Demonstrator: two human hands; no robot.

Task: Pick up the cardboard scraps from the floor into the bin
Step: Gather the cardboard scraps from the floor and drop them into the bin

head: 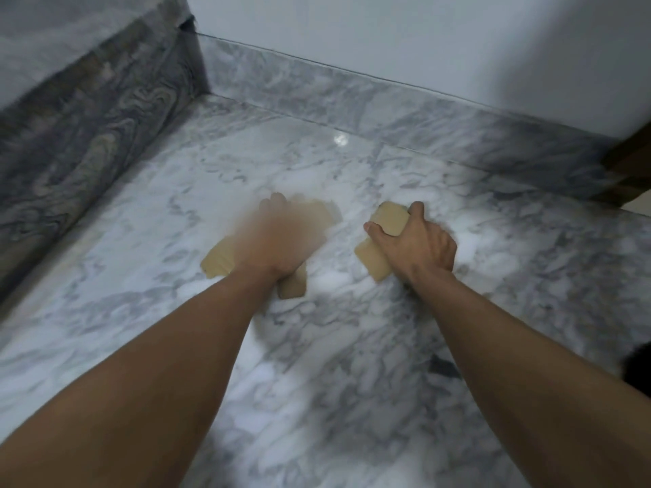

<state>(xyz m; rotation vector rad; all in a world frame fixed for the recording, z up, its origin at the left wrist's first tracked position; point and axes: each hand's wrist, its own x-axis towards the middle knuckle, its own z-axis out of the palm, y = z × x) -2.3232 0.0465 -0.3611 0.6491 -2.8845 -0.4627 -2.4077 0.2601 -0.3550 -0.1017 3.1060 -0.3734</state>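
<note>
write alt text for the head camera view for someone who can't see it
On a marble floor, the right hand grips a cardboard scrap while the blurred left hand is over more scraps. A white wall runs behind.

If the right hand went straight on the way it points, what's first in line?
The right hand grips a scrap. Beyond that lies bare floor, then probably the skirting. Depth is unclear.

There are two hands, a left hand point(278, 237) and a right hand point(415, 244). The right holds one cardboard scrap point(389, 220). Three tan cardboard patches point(218, 260) show around the blurred left; how many pieces they make is unclear.
</note>
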